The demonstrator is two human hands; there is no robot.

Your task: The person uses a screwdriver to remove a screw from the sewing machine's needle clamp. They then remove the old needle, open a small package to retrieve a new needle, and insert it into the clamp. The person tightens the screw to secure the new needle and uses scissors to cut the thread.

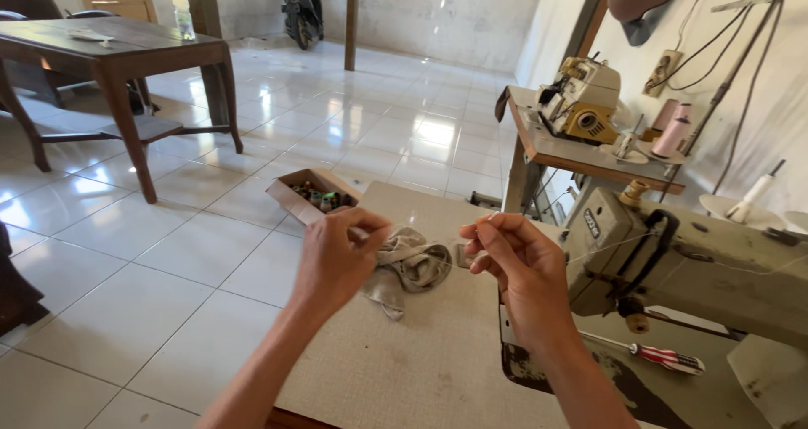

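Left hand (337, 256) raised over the sewing table (421, 370), fingers curled narrow, thumb and forefinger pinched on one end of a thin pale thread (438, 261). Right hand (515, 265) level with it and near, fingertips likewise pinched on the thread; the strand runs taut between the two hands and on rightward toward the sewing machine (682, 265) (barely visible against the table, so its far end cannot be traced). Both hands are clear of the table surface.

Below and between the hands: a crumpled grey cloth (408, 265) lying on the table. To the right, at the machine's base, a screwdriver (665, 357) with a red-and-white striped handle lies flat.

Behind the left hand, at the table's far corner: an open cardboard box (311, 195) holding small spools.

Further back right: a second machine (582, 101) on a wooden shelf, with pink thread cones (673, 130) beside it. Far left: a dark wooden table (118, 55); at the rear wall, a parked motorbike (301, 8).
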